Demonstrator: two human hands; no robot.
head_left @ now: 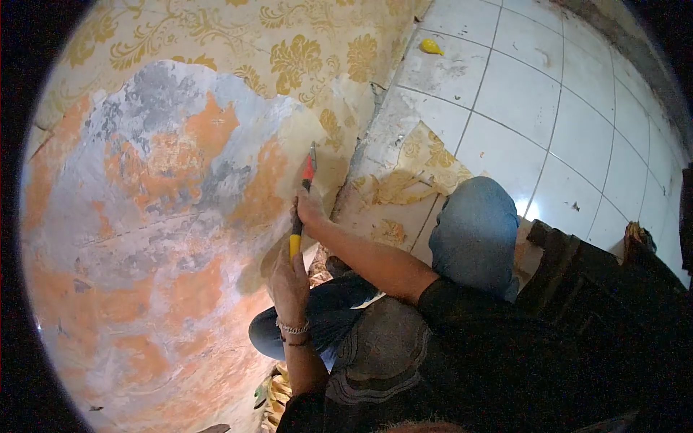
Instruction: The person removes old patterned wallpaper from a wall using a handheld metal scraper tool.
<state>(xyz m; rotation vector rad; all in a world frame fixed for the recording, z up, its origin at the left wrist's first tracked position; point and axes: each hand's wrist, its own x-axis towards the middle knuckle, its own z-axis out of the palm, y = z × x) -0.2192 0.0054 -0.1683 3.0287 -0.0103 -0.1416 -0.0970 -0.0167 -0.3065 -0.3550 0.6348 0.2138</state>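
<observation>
A long-handled scraper (297,224) with a red neck, a black shaft and a yellow band lies along the wall, its metal tip against the wallpaper near the floor edge. My right hand (310,206) is closed around the shaft just below the red part. Lower down, my left hand (289,285), with bracelets at the wrist, grips the handle's end by the yellow band. The patterned gold wallpaper (296,61) still covers the upper part of the view. Beside the tip, the bare wall (166,166) shows grey and orange patches.
White floor tiles (520,108) run along the wall's foot. Torn wallpaper pieces (426,159) lie on them near my knee (476,224). A small yellow object (432,47) rests farther off. More scraps (273,393) lie below my left arm, and a dark slatted object (570,267) is at right.
</observation>
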